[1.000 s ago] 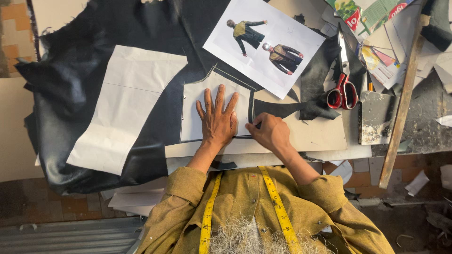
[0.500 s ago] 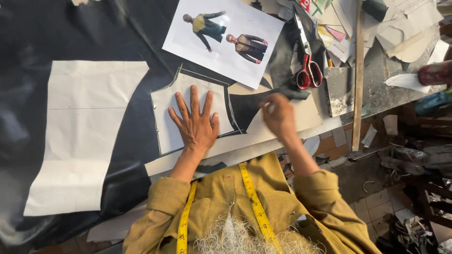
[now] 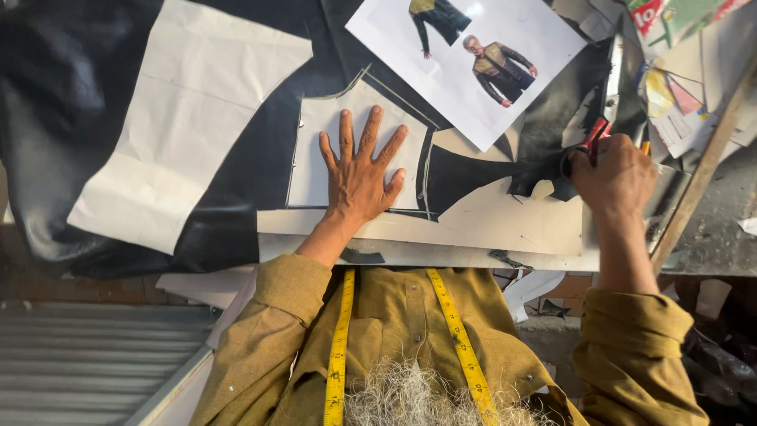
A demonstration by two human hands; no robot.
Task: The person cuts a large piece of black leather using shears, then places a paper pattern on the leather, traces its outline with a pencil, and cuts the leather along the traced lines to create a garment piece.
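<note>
The left hand [image 3: 359,175] is lying flat, fingers spread, pressing a white notched paper pattern [image 3: 327,146] onto black leather [image 3: 260,170] on the table. The right hand [image 3: 615,173] is closing around red-handled scissors [image 3: 593,138] at the table's right side.

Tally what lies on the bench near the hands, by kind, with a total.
White paper pattern pieces: 2, a large one and a small one under the left hand
Printed photo sheet: 1
Red-handled scissors, under the right hand: 1
Black leather: 1
Yellow tape measure: 1
Total: 6
</note>
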